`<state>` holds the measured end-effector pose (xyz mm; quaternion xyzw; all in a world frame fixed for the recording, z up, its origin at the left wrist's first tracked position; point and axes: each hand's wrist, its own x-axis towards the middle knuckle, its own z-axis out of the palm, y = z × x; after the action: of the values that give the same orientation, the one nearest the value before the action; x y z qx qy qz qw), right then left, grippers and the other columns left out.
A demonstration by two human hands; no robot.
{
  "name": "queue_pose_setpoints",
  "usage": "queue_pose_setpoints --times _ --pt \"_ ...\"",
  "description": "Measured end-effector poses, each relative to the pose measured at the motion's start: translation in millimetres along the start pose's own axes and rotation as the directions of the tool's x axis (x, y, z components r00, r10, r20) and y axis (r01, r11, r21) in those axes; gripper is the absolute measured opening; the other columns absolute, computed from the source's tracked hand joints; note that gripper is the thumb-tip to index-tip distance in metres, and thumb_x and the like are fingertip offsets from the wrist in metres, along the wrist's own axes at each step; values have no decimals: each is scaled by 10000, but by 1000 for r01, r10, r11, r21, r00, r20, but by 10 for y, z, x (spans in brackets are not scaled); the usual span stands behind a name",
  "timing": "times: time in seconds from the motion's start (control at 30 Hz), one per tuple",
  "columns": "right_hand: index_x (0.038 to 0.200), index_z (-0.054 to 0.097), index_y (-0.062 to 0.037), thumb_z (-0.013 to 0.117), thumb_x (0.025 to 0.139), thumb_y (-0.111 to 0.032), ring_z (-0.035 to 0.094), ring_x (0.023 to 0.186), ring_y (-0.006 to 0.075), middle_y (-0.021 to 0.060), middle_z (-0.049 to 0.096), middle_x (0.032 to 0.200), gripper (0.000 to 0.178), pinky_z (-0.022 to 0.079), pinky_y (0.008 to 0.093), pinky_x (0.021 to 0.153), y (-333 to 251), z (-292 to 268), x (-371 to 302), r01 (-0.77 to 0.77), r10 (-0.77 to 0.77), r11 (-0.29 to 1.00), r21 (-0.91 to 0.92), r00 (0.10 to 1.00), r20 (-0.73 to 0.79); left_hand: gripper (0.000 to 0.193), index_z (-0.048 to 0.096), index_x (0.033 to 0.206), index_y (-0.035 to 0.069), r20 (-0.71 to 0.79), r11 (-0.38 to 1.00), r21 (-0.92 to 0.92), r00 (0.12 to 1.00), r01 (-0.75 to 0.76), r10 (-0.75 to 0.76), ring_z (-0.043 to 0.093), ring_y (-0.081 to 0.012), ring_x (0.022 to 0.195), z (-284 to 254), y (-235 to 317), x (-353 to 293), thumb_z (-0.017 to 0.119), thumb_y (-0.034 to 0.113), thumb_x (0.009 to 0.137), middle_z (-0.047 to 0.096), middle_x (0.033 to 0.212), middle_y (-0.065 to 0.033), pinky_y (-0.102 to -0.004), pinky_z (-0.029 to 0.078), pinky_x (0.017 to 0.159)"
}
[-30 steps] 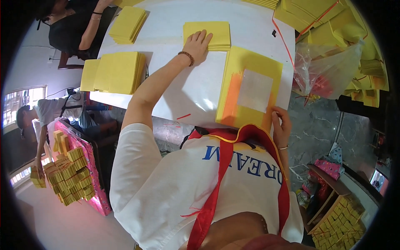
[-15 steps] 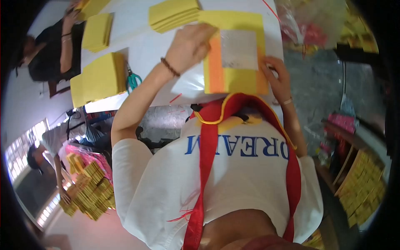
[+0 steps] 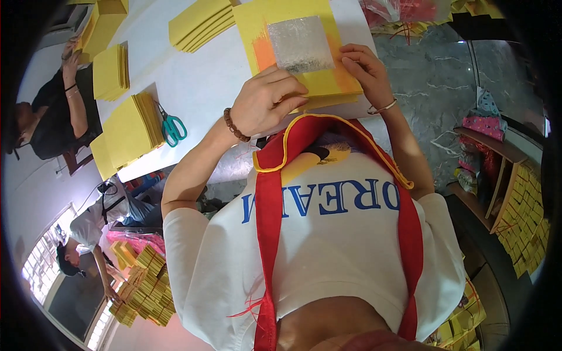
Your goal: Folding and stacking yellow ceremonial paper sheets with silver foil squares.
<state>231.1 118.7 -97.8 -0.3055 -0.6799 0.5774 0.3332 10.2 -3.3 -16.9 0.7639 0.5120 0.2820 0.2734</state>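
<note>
The left hand point(image 3: 266, 100) has moved from the far pile point(image 3: 202, 26) to the yellow paper's point(image 3: 321, 83) near edge on the table point(image 3: 181, 88); the right hand point(image 3: 370, 75) curls at its right edge (neither grip is clear). Blue lettering point(image 3: 319, 196) marks the shirt point(image 3: 342, 257).

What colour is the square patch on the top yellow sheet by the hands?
The square patch is shiny silver-grey; it shows best in the head view.
</note>
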Motion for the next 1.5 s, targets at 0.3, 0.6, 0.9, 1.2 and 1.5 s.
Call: queue_pose_setpoints --times 0.3,0.6,0.9,1.2,1.5 --pt "951 647 -10 597 844 -143 537 941 123 60 554 1096 177 434 238 788 -20 14 10 -25 25 1000 -16 1000 -15 83 617 838 6 -49 997 -42 996 69 -71 557 -263 663 40 31 18 617 72 787 561 719 -119 -327 440 587" --pt "945 646 -8 594 846 -134 542 930 119 57 561 1085 169 440 236 778 -8 30 26 -6 6 1000 -9 1000 -20 87 616 820 -11 18 962 -183 979 203 -203 521 -145 602 35 -38 49 603 64 779 545 691 -80 -256 396 532" --pt "963 645 12 497 914 -187 521 995 131 51 549 1097 252 415 262 847 -65 29 15 -9 9 1000 -16 1000 -13 122 630 755 6 106 844 -369 920 388 -376 537 -149 562 -8 -115 90 572 112 765 580 626 -62 -278 422 535" --pt "973 652 -6 360 963 -262 497 1052 147 49 504 1153 389 388 282 898 -67 -8 10 -41 40 999 10 998 46 146 635 775 -17 316 733 -462 865 499 -390 473 -56 531 -73 -234 168 580 118 781 548 581 -15 -221 379 500" --pt "992 637 -31 473 913 -241 469 1079 151 37 483 1187 277 388 291 872 11 -61 -5 16 -42 978 207 992 122 128 614 818 -15 397 712 -434 827 552 -398 482 -38 668 -182 -253 223 558 100 816 558 704 20 -193 390 604"
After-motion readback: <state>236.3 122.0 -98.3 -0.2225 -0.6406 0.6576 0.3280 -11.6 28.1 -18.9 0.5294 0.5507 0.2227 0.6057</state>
